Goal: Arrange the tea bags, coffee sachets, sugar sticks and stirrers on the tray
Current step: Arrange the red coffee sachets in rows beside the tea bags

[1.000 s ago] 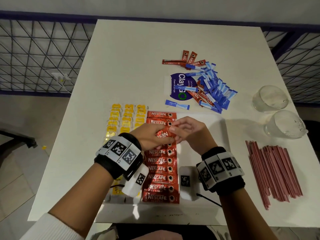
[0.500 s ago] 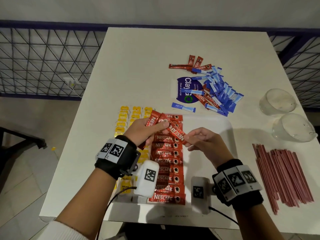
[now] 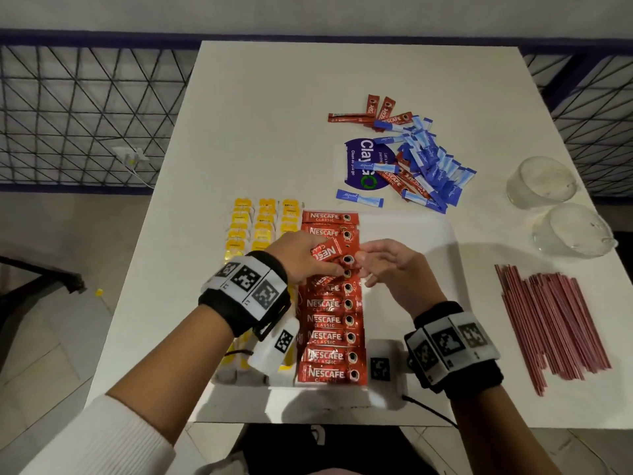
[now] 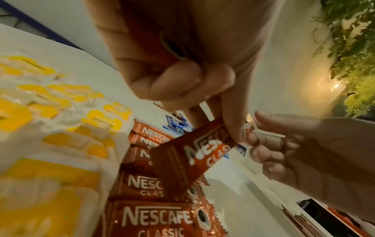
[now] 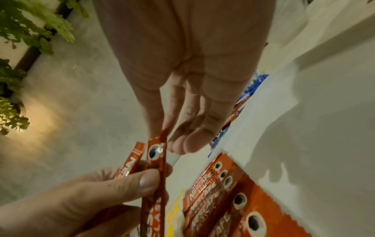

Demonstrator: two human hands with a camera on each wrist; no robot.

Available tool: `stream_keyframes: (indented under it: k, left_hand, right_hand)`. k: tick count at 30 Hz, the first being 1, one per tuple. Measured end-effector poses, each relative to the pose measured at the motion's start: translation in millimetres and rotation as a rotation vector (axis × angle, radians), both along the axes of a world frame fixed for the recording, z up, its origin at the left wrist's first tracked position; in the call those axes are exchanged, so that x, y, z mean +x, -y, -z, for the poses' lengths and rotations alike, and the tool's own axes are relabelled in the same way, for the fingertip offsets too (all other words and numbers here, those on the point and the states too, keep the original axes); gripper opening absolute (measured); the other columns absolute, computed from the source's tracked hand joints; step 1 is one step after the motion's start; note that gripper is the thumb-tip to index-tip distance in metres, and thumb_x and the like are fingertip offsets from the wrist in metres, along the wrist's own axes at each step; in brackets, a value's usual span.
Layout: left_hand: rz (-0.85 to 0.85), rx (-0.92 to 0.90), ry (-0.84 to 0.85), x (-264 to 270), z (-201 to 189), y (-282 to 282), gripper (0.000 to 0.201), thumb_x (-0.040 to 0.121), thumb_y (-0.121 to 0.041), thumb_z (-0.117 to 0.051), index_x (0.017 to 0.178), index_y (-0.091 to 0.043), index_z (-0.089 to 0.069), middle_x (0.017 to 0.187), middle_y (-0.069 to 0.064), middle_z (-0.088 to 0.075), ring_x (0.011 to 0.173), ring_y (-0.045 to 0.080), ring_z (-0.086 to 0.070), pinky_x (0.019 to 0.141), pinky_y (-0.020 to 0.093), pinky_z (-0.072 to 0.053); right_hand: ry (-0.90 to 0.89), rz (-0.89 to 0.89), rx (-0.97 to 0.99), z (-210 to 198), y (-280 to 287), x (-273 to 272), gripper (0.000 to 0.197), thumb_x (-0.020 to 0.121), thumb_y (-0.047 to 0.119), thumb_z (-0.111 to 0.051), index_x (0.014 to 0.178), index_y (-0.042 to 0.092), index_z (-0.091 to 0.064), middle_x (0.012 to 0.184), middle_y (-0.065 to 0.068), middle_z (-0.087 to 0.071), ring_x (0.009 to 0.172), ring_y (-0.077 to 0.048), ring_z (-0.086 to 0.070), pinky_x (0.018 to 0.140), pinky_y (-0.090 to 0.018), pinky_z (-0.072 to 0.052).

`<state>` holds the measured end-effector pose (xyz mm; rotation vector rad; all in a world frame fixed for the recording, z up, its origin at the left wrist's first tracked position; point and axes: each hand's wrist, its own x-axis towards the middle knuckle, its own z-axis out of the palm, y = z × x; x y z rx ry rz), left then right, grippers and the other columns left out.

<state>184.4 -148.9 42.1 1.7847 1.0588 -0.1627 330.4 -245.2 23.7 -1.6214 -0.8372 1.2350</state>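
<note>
Sachets (image 3: 324,252) gripped by left hand (image 3: 301,257) lie crosswise over the tray; right hand (image 3: 394,269) fingers pinch one end.

The red coffee sachets (image 3: 329,320) are made of shiny, crinkly foil. The two cups (image 3: 541,181) are made of clear, see-through stuff. The white table (image 3: 274,132) is seen as smooth and dull.

Right hand (image 5: 182,67) pinches top of one coffee sachet (image 5: 155,168). Left hand (image 5: 85,202) grips it lower, with a second sachet (image 5: 131,162).
</note>
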Motion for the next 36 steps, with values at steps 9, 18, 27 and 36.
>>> stream_keyframes:
  k: [9,18,27,36]
  left_hand:
    - [-0.099,0.1,-0.042,-11.5,7.4,-16.9,0.037,0.084,-0.028,-0.066,0.118,-0.016,-0.058,0.088,-0.004,-0.058,0.064,0.006,-0.052,0.044,0.012,-0.037]
    - [-0.01,0.195,-0.24,-17.5,17.1,-16.3,0.03,0.086,-0.039,-0.062,0.111,-0.021,-0.061,0.107,-0.001,-0.065,0.094,0.015,-0.06,0.085,0.031,-0.05]
    - [0.097,0.281,-0.342,-14.9,12.8,-13.5,0.036,0.089,-0.038,-0.058,0.121,-0.02,-0.057,0.123,0.0,-0.059,0.111,0.02,-0.055,0.09,0.033,-0.045]
    - [0.053,0.228,-0.268,-16.2,13.2,-14.5,0.036,0.088,-0.041,-0.056,0.118,-0.02,-0.057,0.115,-0.001,-0.064,0.103,0.018,-0.059,0.089,0.033,-0.049]
  right_hand:
    - [-0.102,0.075,-0.158,4.1,-3.8,8.5,0.014,0.086,-0.006,-0.054,0.075,0.002,-0.056,0.06,-0.007,-0.06,0.048,-0.01,-0.057,0.051,-0.015,-0.05]
    - [-0.128,0.06,-0.304,5.8,-6.8,-1.5,0.017,0.083,-0.012,-0.054,0.072,0.001,-0.056,0.066,-0.012,-0.056,0.059,-0.017,-0.054,0.052,-0.015,-0.05]
    - [0.191,0.059,-0.389,28.8,-5.5,1.8,0.007,0.081,0.011,-0.068,0.078,0.005,-0.065,0.062,-0.005,-0.061,0.054,-0.013,-0.055,0.052,-0.02,-0.047]
    - [0.256,0.023,-0.42,32.7,-7.3,1.4,0.009,0.082,0.016,-0.067,0.075,0.011,-0.063,0.062,-0.002,-0.059,0.054,-0.011,-0.052,0.051,-0.018,-0.044]
